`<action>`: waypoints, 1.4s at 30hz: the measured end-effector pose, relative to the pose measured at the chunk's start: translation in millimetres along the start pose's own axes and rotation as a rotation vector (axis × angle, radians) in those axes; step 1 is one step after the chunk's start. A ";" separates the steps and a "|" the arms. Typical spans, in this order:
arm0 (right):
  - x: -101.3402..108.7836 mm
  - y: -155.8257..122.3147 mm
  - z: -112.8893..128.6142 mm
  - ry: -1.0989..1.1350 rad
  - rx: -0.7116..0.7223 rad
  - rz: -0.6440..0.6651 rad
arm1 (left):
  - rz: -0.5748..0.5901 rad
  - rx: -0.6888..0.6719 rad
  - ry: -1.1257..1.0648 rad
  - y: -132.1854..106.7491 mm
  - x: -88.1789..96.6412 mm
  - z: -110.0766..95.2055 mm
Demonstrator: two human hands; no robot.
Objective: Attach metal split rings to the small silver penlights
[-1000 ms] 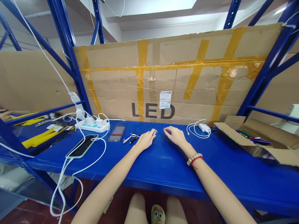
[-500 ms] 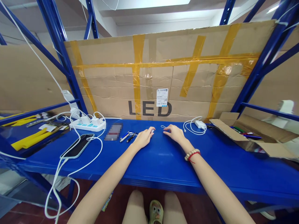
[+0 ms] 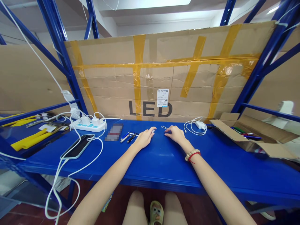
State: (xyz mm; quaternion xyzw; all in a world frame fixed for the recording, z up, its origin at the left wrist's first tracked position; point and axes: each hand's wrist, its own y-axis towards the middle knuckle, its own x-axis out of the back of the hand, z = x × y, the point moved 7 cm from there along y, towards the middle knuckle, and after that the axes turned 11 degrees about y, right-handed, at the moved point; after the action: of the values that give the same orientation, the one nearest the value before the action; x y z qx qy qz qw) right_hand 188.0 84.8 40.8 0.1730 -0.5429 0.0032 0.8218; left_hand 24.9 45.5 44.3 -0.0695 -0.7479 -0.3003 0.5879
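My left hand [image 3: 145, 138] rests on the blue tabletop with its fingers curled. A small pale bit shows at its fingertips, too little to name. Several pens [image 3: 128, 137] lie just left of that hand, blue, silver and black. My right hand [image 3: 175, 133] is bent at the fingers, thumb and forefinger close together. A thin pale looped cord [image 3: 163, 127] sticks out past its fingertips; whatever it is fixed to is hidden by the fingers. The two hands are apart, with a strip of blue tabletop [image 3: 161, 156] between them.
To the left are a white power strip [image 3: 90, 125] with cables, a phone [image 3: 77, 147] and a blurred flat packet [image 3: 114, 132]. A white charger [image 3: 201, 125] with coiled cable lies right. An open cardboard box [image 3: 248, 136] holds pens. Large cardboard [image 3: 112, 87] stands behind.
My right hand has shifted very slightly to the right. My left hand and the things on the tabletop look the same.
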 end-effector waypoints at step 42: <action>7.9 -3.2 -8.7 0.135 -0.159 -0.020 | -0.038 0.004 -0.024 1.8 -0.6 3.3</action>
State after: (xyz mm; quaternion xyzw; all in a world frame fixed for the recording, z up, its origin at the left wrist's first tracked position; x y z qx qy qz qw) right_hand 199.6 82.9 44.0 0.1121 -0.4831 -0.0362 0.8676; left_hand 23.1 49.0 44.0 -0.0580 -0.7567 -0.3091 0.5731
